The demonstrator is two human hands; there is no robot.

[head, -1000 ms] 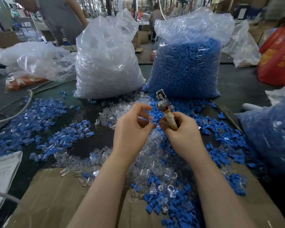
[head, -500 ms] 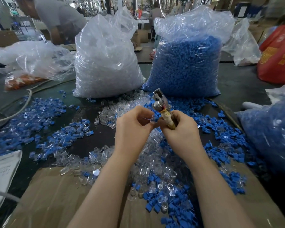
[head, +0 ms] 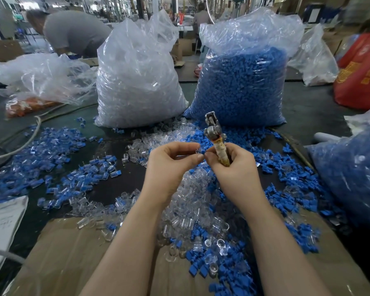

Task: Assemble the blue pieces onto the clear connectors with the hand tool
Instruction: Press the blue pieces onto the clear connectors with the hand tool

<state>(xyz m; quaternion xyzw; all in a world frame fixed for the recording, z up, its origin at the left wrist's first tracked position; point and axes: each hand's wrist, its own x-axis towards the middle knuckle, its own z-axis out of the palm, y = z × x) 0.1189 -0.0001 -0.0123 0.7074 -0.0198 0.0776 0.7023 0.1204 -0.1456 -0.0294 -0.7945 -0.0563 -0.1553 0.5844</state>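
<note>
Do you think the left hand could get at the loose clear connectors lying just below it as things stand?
Probably not right away: the left hand is pinching a small piece, though nothing covers the clear connectors beneath it.

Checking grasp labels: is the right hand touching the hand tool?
Touching. The head view shows the right hand curled round the wrapped handle of the hand tool, its metal head sticking up above the fingers.

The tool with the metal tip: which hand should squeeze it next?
Probably the right hand: it already grips the tool, tip up. The left hand pinches a small blue piece beside it.
</note>
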